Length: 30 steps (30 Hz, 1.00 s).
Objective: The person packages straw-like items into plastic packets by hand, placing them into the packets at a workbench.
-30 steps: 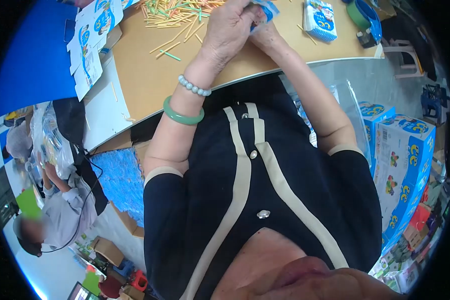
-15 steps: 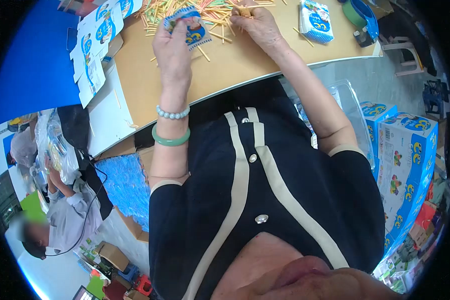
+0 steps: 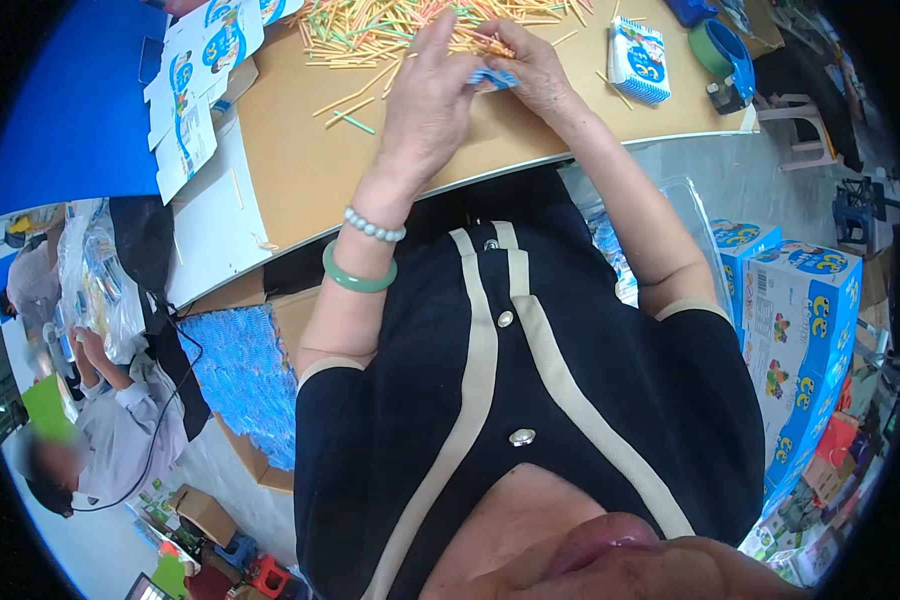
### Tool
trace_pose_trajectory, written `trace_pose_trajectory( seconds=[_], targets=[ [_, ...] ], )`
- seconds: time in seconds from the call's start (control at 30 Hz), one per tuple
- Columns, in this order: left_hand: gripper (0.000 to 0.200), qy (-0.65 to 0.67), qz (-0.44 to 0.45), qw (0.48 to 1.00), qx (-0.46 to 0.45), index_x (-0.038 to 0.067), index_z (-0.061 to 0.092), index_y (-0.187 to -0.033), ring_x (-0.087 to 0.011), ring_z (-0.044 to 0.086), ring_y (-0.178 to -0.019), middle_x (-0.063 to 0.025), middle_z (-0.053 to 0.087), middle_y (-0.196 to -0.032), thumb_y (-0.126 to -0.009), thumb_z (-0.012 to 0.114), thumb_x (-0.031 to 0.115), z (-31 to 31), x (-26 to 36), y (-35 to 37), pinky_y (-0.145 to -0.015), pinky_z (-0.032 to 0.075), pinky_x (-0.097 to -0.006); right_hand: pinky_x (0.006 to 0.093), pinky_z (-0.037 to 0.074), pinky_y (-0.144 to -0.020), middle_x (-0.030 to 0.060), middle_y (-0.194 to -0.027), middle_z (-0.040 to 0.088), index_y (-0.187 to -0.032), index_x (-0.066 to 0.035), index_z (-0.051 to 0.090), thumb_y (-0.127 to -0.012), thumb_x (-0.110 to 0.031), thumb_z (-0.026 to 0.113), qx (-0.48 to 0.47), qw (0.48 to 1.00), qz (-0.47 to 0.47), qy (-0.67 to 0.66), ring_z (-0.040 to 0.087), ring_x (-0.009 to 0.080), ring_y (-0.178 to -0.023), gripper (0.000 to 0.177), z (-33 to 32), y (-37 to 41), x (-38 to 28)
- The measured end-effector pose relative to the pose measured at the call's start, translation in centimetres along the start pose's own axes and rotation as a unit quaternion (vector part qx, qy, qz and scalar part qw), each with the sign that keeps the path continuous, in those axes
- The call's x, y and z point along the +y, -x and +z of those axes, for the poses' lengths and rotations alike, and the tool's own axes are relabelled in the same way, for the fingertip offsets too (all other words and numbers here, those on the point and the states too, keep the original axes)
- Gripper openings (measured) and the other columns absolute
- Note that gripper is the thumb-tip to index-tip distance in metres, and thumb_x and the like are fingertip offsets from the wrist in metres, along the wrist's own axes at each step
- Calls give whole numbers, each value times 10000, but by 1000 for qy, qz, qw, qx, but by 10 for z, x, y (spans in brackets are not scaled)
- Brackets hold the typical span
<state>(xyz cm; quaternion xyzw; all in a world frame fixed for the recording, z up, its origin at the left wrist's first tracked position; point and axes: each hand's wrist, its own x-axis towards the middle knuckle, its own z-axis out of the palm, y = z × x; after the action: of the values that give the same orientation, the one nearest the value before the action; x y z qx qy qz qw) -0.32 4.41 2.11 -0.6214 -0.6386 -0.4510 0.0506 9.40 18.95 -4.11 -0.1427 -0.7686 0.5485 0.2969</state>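
Both of my hands meet over the table, near the front of a pile of thin coloured sticks (image 3: 355,45). My left hand (image 3: 428,110), with a beaded bracelet and a green bangle on its wrist, pinches a small blue and white packet (image 3: 495,80). The packet is partly hidden between the hands. My right hand (image 3: 538,75) is closed on a small bunch of sticks (image 3: 494,46) just above the packet. To the right lies a stack of printed packets (image 3: 639,62). A few loose sticks lie in front of the pile.
Flattened printed cartons (image 3: 185,115) lie at the table's left. A green tape roll in a blue dispenser (image 3: 720,50) sits at the right. Below are a box of blue packets (image 3: 240,375) and printed cartons (image 3: 795,340). Another person (image 3: 130,430) works at the far left.
My left hand has moved right with the packet, bringing it up to the sticks in my right hand. Loose sticks formerly behind my left hand now show.
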Motion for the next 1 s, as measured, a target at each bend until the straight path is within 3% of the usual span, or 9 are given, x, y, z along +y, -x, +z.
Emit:
trace_pose_trajectory(
  seconds=[0.03, 0.17, 0.3, 0.47, 0.57, 0.73, 0.77, 0.83, 1.0],
  targets=[
    [170, -143, 101, 984, 9, 0, 562, -949, -278, 613, -925, -125, 586, -1102, -780, 575, -8, 1, -2, -3, -774, 501, -353, 249, 460, -858, 39, -1070, 605, -1159, -36, 542, -866, -122, 633, -5, 999, -16, -40, 570, 120, -986, 319, 0, 0, 3],
    [168, -116, 24, 989, -88, 16, 550, -896, -343, 581, -873, -152, 587, -969, -731, 574, -2, 12, -10, -3, -764, 480, -421, 246, 462, -853, 48, -1051, 636, -1138, -35, 547, -897, -119, 602, 6, 987, -18, 159, 582, 118, -972, 261, 3, 5, -20],
    [132, -100, 37, 987, -118, 17, 541, -884, -350, 565, -829, -152, 572, -869, -756, 569, 18, 17, -18, 3, -732, 466, -439, 300, 497, -798, 100, -986, 657, -1084, -33, 558, -833, -81, 650, 57, 977, -11, 206, 623, 177, -918, 272, 9, 6, -16],
    [114, -102, 25, 990, -98, 17, 539, -866, -360, 553, -808, -153, 571, -833, -753, 552, 12, 2, -28, 2, -722, 458, -448, 237, 453, -667, 25, -843, 587, -979, -5, 597, -824, -17, 584, 150, 979, 16, 140, 545, 104, -731, 156, 13, 4, -35],
    [126, -95, -133, 980, -111, 13, 563, -912, -383, 564, -875, -168, 606, -917, -789, 542, 14, -16, -39, 4, -771, 475, -424, 236, 454, -695, 32, -868, 611, -983, -12, 600, -857, -73, 606, 110, 982, 59, -142, 561, 103, -788, 140, -3, 3, -10],
    [121, -131, -3, 991, 15, 11, 585, -979, -299, 623, -905, -128, 652, -984, -879, 519, 29, -23, -46, 3, -805, 505, -361, 296, 496, -790, 76, -972, 662, -1081, -17, 556, -893, -138, 598, 53, 998, -19, -27, 624, 147, -925, 228, -6, 1, 8],
    [128, 51, -105, 993, 14, 7, 586, -999, -257, 629, -910, -112, 656, -998, -902, 513, 47, -25, -38, 2, -807, 511, -337, 275, 482, -760, 59, -937, 646, -1033, -19, 570, -885, -122, 599, 54, 997, 8, -58, 603, 130, -885, 182, -7, 3, -6],
    [150, 399, -299, 867, 14, -2, 588, -1040, -172, 640, -921, -80, 662, -1026, -949, 501, 82, -26, -23, 7, -812, 521, -289, 232, 454, -701, 25, -866, 614, -935, -22, 597, -871, -92, 602, 48, 989, 67, -121, 562, 95, -804, 95, -6, 9, -30],
    [169, 481, -327, 813, 24, -15, 586, -1062, -83, 624, -857, -45, 655, -975, -960, 501, 88, -7, -15, 21, -747, 532, -245, 226, 454, -697, 25, -829, 611, -870, -43, 584, -881, -83, 580, 73, 979, 152, -118, 561, 88, -791, 41, -6, 10, -36]
  ],
)
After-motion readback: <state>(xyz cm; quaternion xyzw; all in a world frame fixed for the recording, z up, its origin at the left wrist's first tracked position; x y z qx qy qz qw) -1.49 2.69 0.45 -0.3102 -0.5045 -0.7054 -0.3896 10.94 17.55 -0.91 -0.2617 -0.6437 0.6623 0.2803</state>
